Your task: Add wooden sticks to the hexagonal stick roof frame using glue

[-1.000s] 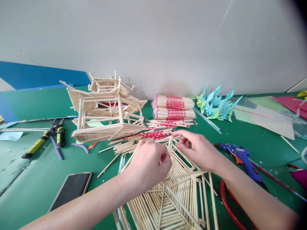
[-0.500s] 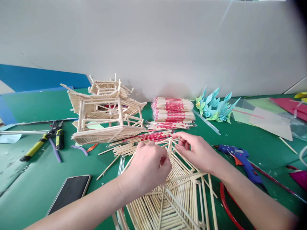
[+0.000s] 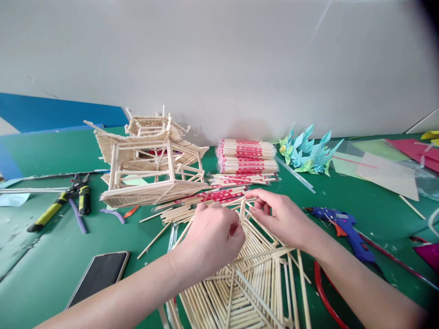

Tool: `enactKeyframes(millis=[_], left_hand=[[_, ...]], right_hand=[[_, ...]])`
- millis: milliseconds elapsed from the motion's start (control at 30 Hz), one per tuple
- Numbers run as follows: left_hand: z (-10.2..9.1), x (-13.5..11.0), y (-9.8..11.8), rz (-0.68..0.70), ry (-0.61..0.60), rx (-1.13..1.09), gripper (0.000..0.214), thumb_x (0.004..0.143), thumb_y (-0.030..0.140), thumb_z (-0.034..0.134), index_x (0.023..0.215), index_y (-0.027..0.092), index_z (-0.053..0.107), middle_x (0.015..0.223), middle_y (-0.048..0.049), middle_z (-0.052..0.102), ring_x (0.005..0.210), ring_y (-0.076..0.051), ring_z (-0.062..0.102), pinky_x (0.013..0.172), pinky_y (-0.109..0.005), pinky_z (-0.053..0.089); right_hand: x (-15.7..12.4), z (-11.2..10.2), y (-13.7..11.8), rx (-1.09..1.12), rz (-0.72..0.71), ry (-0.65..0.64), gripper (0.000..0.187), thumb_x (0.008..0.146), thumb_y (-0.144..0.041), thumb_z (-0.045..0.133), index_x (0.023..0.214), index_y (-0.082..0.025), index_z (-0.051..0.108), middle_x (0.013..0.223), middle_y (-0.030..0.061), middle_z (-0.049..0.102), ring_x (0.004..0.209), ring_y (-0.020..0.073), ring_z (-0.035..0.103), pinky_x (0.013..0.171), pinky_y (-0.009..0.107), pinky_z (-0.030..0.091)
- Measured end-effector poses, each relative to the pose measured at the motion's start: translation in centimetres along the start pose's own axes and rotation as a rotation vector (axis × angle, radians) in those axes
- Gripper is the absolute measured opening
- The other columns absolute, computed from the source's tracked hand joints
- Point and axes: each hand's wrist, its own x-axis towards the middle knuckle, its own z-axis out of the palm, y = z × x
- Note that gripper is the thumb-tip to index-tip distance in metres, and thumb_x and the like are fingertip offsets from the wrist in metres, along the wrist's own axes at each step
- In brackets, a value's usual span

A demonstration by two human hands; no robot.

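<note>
One pale wooden-stick lattice (image 3: 252,299); left hand (image 3: 212,237) curled above, grip hidden; right hand (image 3: 280,217) half open beside its peak (image 3: 243,209).

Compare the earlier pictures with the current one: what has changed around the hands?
Nothing was visibly moved, taken hold of or let go; the whole scene only sits slightly lower in the picture, likely a small camera tilt. The left hand stayed over the stick panel, the right hand near its far end. The stick model, phone and glue gun stayed put.
</note>
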Motion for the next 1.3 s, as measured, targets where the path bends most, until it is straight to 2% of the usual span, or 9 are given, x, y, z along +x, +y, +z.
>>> enactKeyframes(millis=[700, 1033, 1233, 1300], left_hand=[[0.1, -0.1, 0.0, -0.013, -0.005, 0.004, 0.022, 0.07, 0.017, 0.04, 0.049, 0.016, 0.04, 0.049, 0.003, 0.046, 0.052, -0.011, 0.039, 0.061, -0.031, 0.029], [0.4, -0.1, -0.2, 0.011, 0.034, 0.0, 0.023, 0.073, 0.019, 0.044, 0.05, 0.016, 0.047, 0.05, 0.0028, 0.049, 0.052, -0.011, 0.041, 0.062, -0.033, 0.03], [-0.8, -0.9, -0.3, 0.016, 0.064, -0.015, 0.032, 0.08, 0.029, 0.046, 0.051, 0.016, 0.051, 0.051, 0.0003, 0.051, 0.059, -0.015, 0.044, 0.064, -0.034, 0.033], [-1.5, -1.9, -0.5, 0.034, 0.086, -0.045, 0.032, 0.082, 0.028, 0.045, 0.053, 0.016, 0.052, 0.052, -0.0004, 0.052, 0.061, -0.016, 0.044, 0.064, -0.034, 0.034]], right_hand=[[0.1, 0.2, 0.1, -0.017, -0.01, 0.006, 0.028, 0.08, -0.023, 0.047, 0.106, -0.021, 0.056, 0.073, -0.0012, 0.06, 0.064, 0.0132, 0.052, 0.058, 0.025, 0.038], [0.1, 0.2, 0.2, -0.031, -0.011, 0.016, 0.027, 0.081, -0.027, 0.048, 0.106, -0.021, 0.056, 0.071, -0.0014, 0.06, 0.062, 0.0129, 0.053, 0.057, 0.025, 0.039], [-0.4, -0.7, 0.3, -0.051, -0.013, 0.111, 0.025, 0.082, -0.028, 0.048, 0.104, -0.02, 0.056, 0.082, 0.0016, 0.059, 0.067, 0.0134, 0.053, 0.054, 0.025, 0.041], [-0.8, -1.1, -0.1, -0.042, -0.068, 0.151, 0.022, 0.081, -0.025, 0.049, 0.101, -0.02, 0.056, 0.085, 0.0019, 0.058, 0.071, 0.0129, 0.053, 0.058, 0.025, 0.042]])
